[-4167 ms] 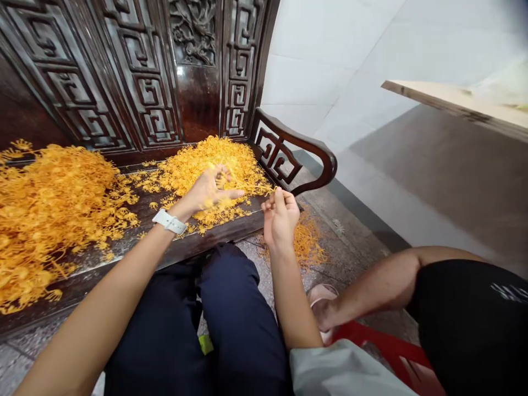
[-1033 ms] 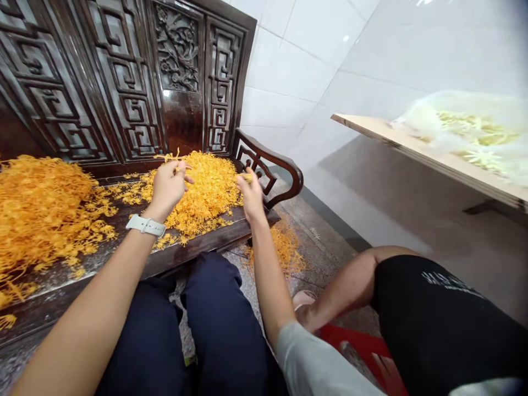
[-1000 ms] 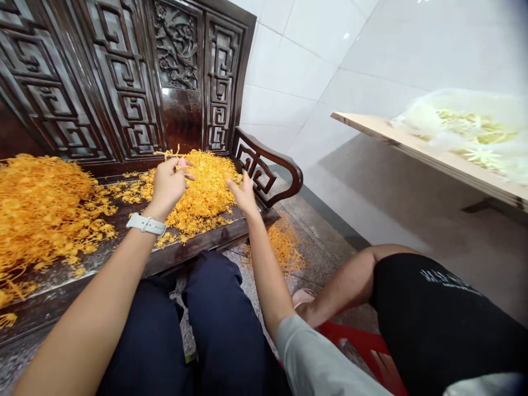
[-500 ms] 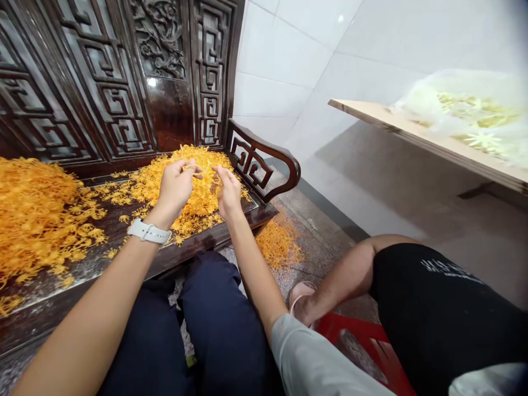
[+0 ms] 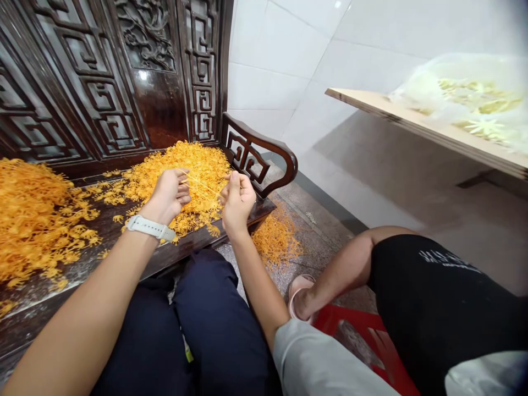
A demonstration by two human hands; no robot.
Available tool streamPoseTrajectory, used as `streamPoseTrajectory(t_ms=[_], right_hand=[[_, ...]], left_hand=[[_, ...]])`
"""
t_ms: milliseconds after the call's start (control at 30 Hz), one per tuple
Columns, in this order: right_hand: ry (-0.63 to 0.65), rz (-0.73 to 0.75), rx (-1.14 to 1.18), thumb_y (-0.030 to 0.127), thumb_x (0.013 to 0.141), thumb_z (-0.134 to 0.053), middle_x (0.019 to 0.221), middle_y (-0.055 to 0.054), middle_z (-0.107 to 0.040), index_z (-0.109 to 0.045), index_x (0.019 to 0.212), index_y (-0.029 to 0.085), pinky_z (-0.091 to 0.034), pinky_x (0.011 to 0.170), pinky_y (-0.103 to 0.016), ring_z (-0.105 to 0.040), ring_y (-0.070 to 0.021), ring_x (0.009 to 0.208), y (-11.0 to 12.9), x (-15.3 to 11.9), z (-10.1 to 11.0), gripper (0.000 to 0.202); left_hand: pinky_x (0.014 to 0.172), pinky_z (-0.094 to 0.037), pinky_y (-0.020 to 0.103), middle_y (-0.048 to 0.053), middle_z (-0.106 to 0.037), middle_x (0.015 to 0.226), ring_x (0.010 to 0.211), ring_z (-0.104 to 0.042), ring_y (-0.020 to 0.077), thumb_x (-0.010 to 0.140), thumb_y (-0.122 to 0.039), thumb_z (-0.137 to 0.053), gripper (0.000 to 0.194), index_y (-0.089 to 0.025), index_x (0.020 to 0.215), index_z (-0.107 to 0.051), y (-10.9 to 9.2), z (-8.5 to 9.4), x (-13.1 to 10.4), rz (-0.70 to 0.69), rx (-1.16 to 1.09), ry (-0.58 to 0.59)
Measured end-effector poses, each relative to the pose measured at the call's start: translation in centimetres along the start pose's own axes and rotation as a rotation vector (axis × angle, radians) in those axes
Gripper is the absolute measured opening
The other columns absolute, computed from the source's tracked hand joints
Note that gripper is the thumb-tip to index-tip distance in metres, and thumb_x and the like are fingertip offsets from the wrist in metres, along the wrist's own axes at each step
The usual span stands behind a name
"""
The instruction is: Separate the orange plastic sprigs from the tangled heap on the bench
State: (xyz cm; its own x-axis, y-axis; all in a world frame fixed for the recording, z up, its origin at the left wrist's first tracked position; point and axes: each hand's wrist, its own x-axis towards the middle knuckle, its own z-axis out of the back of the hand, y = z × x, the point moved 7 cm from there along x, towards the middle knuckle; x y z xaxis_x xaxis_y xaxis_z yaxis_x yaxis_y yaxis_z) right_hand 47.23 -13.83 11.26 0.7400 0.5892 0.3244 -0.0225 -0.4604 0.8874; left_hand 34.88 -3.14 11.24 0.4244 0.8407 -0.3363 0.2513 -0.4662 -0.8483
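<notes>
A thin orange strand (image 5: 203, 183) stretches between my two hands, above a heap of small orange many-legged rubbery pieces (image 5: 202, 157). My left hand (image 5: 168, 191) has its fingers curled in and seems to pinch the strand's left end. At the other end, the thumb and fingers of my right hand (image 5: 239, 199) are closed on the strand. Whether a many-legged piece hangs on it is too small to tell. The heap lies on the seat of a dark carved wooden bench (image 5: 187, 246), partly hidden behind my hands.
A larger orange pile (image 5: 33, 220) covers the bench's left side. Thin orange scraps (image 5: 277, 236) lie on the floor beyond the armrest (image 5: 291, 165). On the right, a wooden board (image 5: 363, 104) holds a clear bag (image 5: 421, 82) of pale pieces. Another person's leg (image 5: 342, 269) is close by, near a red stool (image 5: 367, 335).
My hands have moved farther apart, with the right hand shifted right and lower. The strand now shows stretched between them. The view has turned slightly.
</notes>
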Motion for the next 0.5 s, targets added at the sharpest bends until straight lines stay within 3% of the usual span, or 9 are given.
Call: streamPoseTrajectory(t_ms=[167,267,367,433,500], right_hand=[[-0.052,0.302,-0.228,0.059,0.110,-0.048,0.072,0.002,-0.052,-0.064,0.102,0.025,-0.044,0.055,-0.028,-0.051,-0.0100,0.056,3.0,-3.7,1.3,0.038],[-0.074,0.506,-0.227,0.042,0.111,-0.054,0.076,0.003,-0.056,-0.066,0.106,0.026,-0.047,0.057,-0.027,-0.054,-0.0081,0.056,4.9,-5.2,2.1,0.020],[-0.114,0.603,-0.262,0.034,0.111,-0.056,0.074,0.003,-0.055,-0.067,0.105,0.026,-0.046,0.054,-0.027,-0.055,-0.0078,0.054,6.8,-6.1,2.9,0.014],[-0.197,0.633,-0.257,0.038,0.111,-0.057,0.071,0.003,-0.052,-0.065,0.101,0.026,-0.041,0.048,-0.027,-0.051,-0.0083,0.049,8.8,-7.1,3.9,0.018],[-0.284,0.658,-0.162,0.044,0.110,-0.058,0.066,0.005,-0.046,-0.062,0.097,0.027,-0.032,0.042,-0.026,-0.039,-0.0075,0.042,11.6,-8.4,5.4,0.022]], left_hand=[[0.035,-0.012,0.018,-0.011,-0.023,0.048,0.033,-0.014,0.0072,0.079,-0.015,-0.055,0.010,-0.020,0.087,-0.054,1.7,-0.6,0.1,0.092,0.008,-0.045],[0.035,-0.012,0.018,-0.011,-0.023,0.049,0.034,-0.014,0.0070,0.079,-0.015,-0.056,0.012,-0.019,0.089,-0.056,2.1,-1.9,0.1,0.087,0.026,-0.044],[0.036,-0.011,0.018,-0.010,-0.025,0.050,0.034,-0.013,0.0060,0.079,-0.016,-0.057,0.008,-0.021,0.083,-0.051,2.0,-2.4,0.7,0.063,0.046,-0.072],[0.036,-0.008,0.019,-0.010,-0.022,0.049,0.034,-0.011,0.0064,0.081,-0.018,-0.057,0.020,-0.024,0.076,-0.039,1.9,-1.3,1.6,0.054,0.013,-0.133],[0.036,-0.007,0.020,-0.010,-0.017,0.048,0.033,-0.011,0.0077,0.087,-0.020,-0.054,0.028,-0.025,0.074,-0.030,1.9,0.9,2.6,0.064,-0.057,-0.201]])
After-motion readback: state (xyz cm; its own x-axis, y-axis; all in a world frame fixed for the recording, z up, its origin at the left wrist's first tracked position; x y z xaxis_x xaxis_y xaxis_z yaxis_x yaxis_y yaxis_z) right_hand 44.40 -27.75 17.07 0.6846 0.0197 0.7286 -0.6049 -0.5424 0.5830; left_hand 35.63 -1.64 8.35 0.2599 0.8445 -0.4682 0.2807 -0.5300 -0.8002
